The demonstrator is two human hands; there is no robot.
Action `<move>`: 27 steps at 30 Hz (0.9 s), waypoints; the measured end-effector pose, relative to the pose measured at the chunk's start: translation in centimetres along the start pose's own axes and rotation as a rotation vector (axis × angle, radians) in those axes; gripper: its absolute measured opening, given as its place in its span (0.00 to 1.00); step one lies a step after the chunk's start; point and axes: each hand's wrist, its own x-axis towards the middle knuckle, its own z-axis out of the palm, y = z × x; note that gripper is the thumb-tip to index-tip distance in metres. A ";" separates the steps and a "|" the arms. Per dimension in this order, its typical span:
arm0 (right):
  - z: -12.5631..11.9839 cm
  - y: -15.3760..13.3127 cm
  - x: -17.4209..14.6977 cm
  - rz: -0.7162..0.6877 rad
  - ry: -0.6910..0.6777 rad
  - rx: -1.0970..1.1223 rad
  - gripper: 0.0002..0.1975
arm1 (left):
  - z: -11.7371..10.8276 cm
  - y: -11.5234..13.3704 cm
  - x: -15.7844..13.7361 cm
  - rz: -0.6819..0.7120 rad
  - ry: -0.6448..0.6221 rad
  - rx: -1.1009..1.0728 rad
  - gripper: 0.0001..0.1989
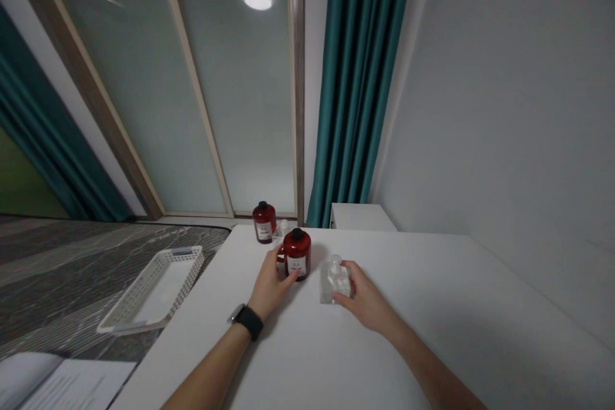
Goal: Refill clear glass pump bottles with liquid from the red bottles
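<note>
My left hand [273,278] wraps round the lower side of a dark red bottle [296,246] with a black cap and a white label. The bottle stands upright on the white table [307,359]. To its right, my right hand [362,295] grips the right side of a clear, squarish container [331,282] with a round knob on top; its exact kind is hard to make out. Farther back stands a second red bottle [264,221] with a black cap and white label. Beside that one is another clear object [283,228], partly hidden behind the nearer bottle.
A white perforated basket [185,282] sits left of the table, on a dark patterned surface [120,250]. An open book [72,384] lies at the lower left. Beyond the table's far edge are a white cabinet [362,216] and a teal curtain [362,77]. A wall [504,109] rises at right.
</note>
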 end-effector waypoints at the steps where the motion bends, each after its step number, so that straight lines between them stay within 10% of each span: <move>1: -0.2 0.1 0.1 0.019 -0.048 0.036 0.27 | 0.0 0.1 -0.1 -0.014 0.003 -0.009 0.33; 8: -0.9 -1.1 -0.3 0.050 -0.158 0.086 0.27 | -1.7 2.8 -1.0 0.261 0.174 0.139 0.24; 12: -1.5 -1.7 -0.7 -0.002 -0.277 0.056 0.27 | -2.1 4.6 -2.0 0.419 -0.011 0.069 0.09; 27: -1.0 -1.7 -0.8 -0.085 -0.353 -0.110 0.40 | 0.8 5.7 -3.1 0.148 -0.327 -0.155 0.11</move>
